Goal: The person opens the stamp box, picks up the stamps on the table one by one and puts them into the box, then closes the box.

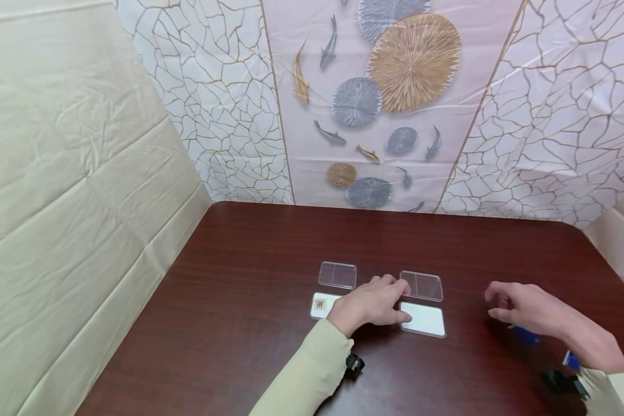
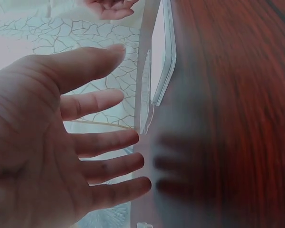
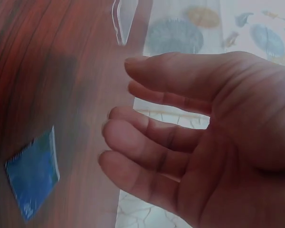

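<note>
- On the tabletop [image 1: 229, 346] I see a white case [image 1: 427, 320], a clear lid [image 1: 429, 286] just beyond it.
- Left hand [image 1: 370, 303]: fingers spread, empty, at the case's left edge.
- Right hand [image 1: 538, 309]: fingers loosely curled, empty, right of the case.
- Blue packet [image 3: 34, 176]: also right of the case.

Two lids [image 1: 429, 287] lie behind two boxes [image 1: 429, 321]; a packet [image 3: 34, 175] lies farther right.

Dark reddish-brown desk [image 1: 229, 341], wood grain, kinda shiny. Two clear flat covers [image 1: 338, 275] side by side, two flat white cases [image 1: 427, 321] just in front, blue packet [image 3: 34, 175] lying off to right.
</note>
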{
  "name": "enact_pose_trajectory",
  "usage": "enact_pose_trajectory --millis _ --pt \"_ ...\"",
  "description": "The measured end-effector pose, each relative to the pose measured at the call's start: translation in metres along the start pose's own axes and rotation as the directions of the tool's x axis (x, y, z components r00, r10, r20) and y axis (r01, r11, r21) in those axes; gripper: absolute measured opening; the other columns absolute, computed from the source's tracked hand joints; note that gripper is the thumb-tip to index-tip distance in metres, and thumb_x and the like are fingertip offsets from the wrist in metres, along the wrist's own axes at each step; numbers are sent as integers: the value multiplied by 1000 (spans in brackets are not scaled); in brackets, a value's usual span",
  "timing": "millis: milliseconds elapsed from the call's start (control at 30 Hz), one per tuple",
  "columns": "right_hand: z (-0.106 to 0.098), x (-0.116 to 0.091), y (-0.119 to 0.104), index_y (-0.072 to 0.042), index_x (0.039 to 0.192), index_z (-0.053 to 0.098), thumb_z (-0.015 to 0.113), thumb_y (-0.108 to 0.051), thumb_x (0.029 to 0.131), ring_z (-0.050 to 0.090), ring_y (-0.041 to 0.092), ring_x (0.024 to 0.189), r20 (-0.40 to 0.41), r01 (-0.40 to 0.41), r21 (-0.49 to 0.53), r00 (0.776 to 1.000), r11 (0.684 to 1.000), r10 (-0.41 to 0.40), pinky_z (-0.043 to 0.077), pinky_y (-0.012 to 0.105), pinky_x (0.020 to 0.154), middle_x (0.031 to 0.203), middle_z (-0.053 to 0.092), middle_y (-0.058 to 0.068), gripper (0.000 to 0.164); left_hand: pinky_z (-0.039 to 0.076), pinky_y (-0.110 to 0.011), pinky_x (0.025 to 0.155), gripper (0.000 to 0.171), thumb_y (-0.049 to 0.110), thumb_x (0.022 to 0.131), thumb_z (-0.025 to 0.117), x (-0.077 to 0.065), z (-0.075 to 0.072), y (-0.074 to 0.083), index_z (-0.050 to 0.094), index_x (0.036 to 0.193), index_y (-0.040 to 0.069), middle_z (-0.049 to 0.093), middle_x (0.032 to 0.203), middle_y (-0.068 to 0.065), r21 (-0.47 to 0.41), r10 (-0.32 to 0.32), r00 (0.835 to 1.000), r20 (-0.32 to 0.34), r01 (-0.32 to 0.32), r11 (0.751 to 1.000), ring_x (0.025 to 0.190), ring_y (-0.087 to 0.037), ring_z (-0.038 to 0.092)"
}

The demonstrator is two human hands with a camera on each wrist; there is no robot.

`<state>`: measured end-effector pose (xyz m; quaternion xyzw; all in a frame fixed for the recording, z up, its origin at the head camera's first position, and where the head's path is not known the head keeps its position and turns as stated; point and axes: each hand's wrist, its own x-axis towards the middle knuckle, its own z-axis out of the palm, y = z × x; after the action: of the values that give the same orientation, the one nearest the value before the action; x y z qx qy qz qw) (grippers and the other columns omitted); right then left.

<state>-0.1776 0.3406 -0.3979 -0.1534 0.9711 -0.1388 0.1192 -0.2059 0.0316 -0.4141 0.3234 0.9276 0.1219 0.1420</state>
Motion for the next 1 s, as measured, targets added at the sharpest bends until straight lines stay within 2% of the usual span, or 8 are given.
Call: enact_pose_trajectory --millis 233,467,800,1000 --pt "-2 -7 18 -12 101 61 74 -22 85 44 2 60 23 -19 -6 1000 1000 19 35 25 58 73 55 -7 23 45 -30 94 43 51 87 68 1 4 4 54 123 33 52 132 7 38 -55 998 0 55 998 116 -13 49" --pt "2 -13 29 -12 100 61 75 -24 84 43 3 57 40 -53 1 998 999 53 34 25 55 70 54 -6 25 43 -31 99 49 54 85 69 -2 3 13 53 127 35 47 142 5 66 -87 996 26 85 994 125 -15 46" --pt "4 -18 38 -11 100 59 77 -25 82 43 1 59 72 -61 4 996 998 60 34 24 58 69 53 -6 29 43 -33 101 46 58 83 70 -1 7 16 55 120 34 50 135 5 123 -94 995 19 91 988 120 -15 48" --pt "5 -20 41 -13 91 56 78 -28 81 43 6 61 115 -105 3 988 994 104 34 25 58 70 52 -5 29 43 -35 100 45 59 83 69 0 9 17 54 117 33 50 133 3 166 -86 996 24 81 983 120 -17 48"
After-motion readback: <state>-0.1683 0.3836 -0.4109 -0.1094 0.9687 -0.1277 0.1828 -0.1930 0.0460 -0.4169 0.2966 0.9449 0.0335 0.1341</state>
